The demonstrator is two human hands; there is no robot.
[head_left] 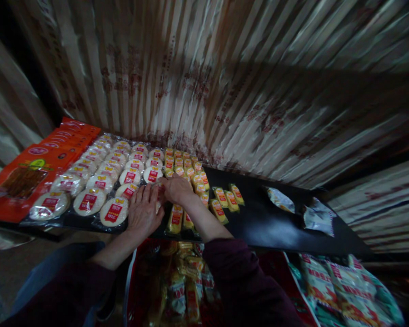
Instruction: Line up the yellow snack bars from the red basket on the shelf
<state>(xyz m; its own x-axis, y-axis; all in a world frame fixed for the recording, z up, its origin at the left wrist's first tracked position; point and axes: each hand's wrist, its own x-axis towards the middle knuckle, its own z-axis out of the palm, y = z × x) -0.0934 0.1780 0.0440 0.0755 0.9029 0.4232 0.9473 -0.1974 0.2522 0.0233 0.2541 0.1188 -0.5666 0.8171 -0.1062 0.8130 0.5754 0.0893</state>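
Observation:
My left hand (145, 211) reaches over the rows of wrapped white rice crackers (113, 212), its thumb and fingers closed round a partly hidden wrapped rice cracker (158, 207). Right beside it, my right hand (177, 188) has its fingers bent together near the same cracker. What lies under those fingertips is hidden. Small yellow-wrapped snack packs (175, 220) stand in rows around and beyond my right hand. A few more yellow packs (232, 201) lie to its right.
Orange snack bags (27, 172) overlap at the shelf's left end. Two white packets (318, 218) lie on the right of the black shelf (262, 227). Below are a red-lined container (132, 277) of mixed snacks and several white-red bags (347, 286). A pleated printed curtain (191, 77) hangs behind.

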